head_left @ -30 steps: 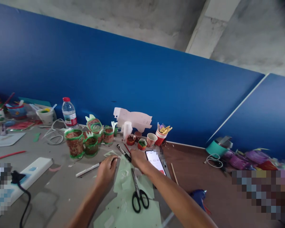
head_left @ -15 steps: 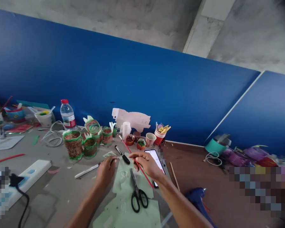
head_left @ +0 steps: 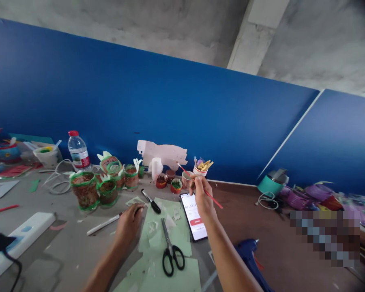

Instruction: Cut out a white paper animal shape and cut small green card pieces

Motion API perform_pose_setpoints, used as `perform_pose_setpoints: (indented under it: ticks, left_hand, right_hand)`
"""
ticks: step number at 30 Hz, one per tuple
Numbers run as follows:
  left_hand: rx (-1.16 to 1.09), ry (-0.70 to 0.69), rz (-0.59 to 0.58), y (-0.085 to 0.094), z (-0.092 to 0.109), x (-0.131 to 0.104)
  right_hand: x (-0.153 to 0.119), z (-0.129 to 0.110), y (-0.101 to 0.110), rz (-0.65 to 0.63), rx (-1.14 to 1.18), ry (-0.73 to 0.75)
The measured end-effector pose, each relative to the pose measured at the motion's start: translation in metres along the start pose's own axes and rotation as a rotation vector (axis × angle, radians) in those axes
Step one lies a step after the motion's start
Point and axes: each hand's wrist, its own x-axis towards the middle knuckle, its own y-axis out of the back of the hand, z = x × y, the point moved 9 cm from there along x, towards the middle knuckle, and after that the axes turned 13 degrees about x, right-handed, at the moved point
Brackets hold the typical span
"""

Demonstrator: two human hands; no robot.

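Note:
My right hand [head_left: 203, 196] pinches a thin red paintbrush [head_left: 215, 201], raised over the phone, its tip pointing up and left in front of a patterned paper cup [head_left: 186, 181]. Left of the green paper, my left hand [head_left: 129, 223] rests low with its fingers curled together; whatever they hold, if anything, is hidden. A white-barrelled pen [head_left: 103, 225] lies beside that hand, and a black marker [head_left: 152, 201] sits just to its right. Black-handled scissors [head_left: 169, 251] lie on the pale green paper [head_left: 153, 235]. The phone [head_left: 191, 211] shows a running timer.
Brown pots with green rims [head_left: 85, 190] stand at the back left, near a water bottle [head_left: 79, 152]. Small paint pots [head_left: 176, 186] and a cup of clay-coloured sticks [head_left: 200, 171] line the back. A power strip [head_left: 27, 239] lies left, a blue glue gun [head_left: 246, 251] right.
My right hand has moved right and up with the paintbrush, from above the paper to above the phone. The left hand stays about where it was. The view has shifted slightly right.

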Motion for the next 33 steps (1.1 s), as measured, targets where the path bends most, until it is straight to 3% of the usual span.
perform_pose_setpoints:
  ticks: [6,15,26,33]
  left_hand:
    - [0.035,0.022,-0.002,-0.002,-0.005,0.001]
    - [0.089,-0.02,-0.023,-0.008,-0.01,0.0]
    - [0.097,-0.07,-0.007,-0.007,-0.006,0.0]
    - [0.104,-0.082,0.018,-0.005,-0.006,0.0]
  right_hand:
    - [0.017,0.027,0.013,0.028,-0.21,-0.054]
    - [0.035,0.043,0.025,-0.031,-0.354,-0.071]
    - [0.039,0.042,0.041,0.031,-0.434,-0.039]
    - [0.034,0.027,0.022,-0.074,-0.268,0.036]
